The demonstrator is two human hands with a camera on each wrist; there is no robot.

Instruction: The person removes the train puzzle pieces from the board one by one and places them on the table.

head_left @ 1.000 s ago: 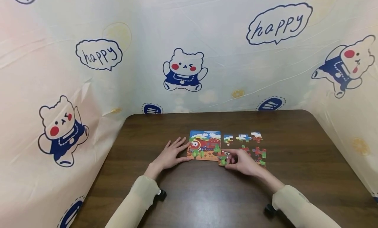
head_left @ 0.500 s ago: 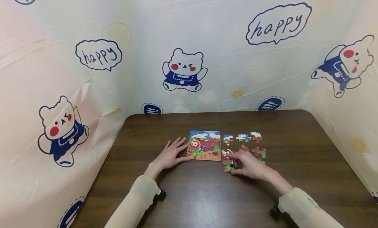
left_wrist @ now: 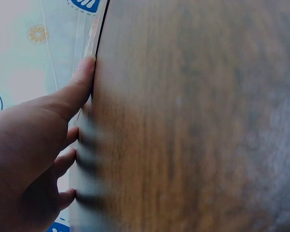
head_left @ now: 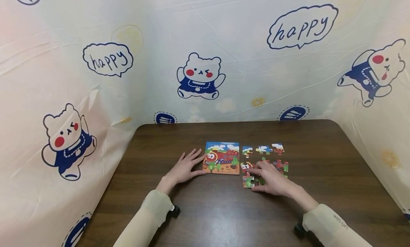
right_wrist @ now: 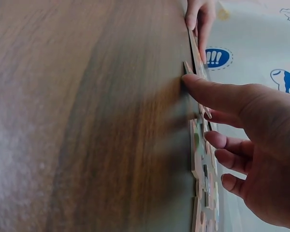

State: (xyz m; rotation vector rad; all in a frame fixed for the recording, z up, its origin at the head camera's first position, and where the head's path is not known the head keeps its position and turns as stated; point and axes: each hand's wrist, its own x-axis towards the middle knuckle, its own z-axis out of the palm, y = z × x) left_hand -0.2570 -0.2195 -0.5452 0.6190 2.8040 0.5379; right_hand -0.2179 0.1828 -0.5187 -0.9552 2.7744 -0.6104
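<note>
A cartoon train picture board (head_left: 221, 158) lies on the table. Beside its left edge rests my left hand (head_left: 184, 168), palm down with fingers spread, the thumb and a fingertip right at the board's edge. In the left wrist view, the left thumb (left_wrist: 79, 84) reaches along that edge. My right hand (head_left: 270, 179) is over loose jigsaw pieces right of the board. It pinches a jigsaw piece (head_left: 248, 181) between thumb and index finger, close below a piece with a round red face (head_left: 246, 166). In the right wrist view, the right thumb (right_wrist: 208, 89) meets the tilted piece.
Behind the right hand lie several jigsaw pieces, among them a sky piece (head_left: 264, 149), a corner piece (head_left: 278, 148) and a red piece (head_left: 281, 166). Part of the group is hidden under the hand. A printed curtain (head_left: 237, 79) surrounds the brown table (head_left: 198, 211).
My right hand has moved from the board's lower right corner rightward and slightly toward me, carrying the jigsaw piece to just below the red-face piece. The left hand has stayed still.
</note>
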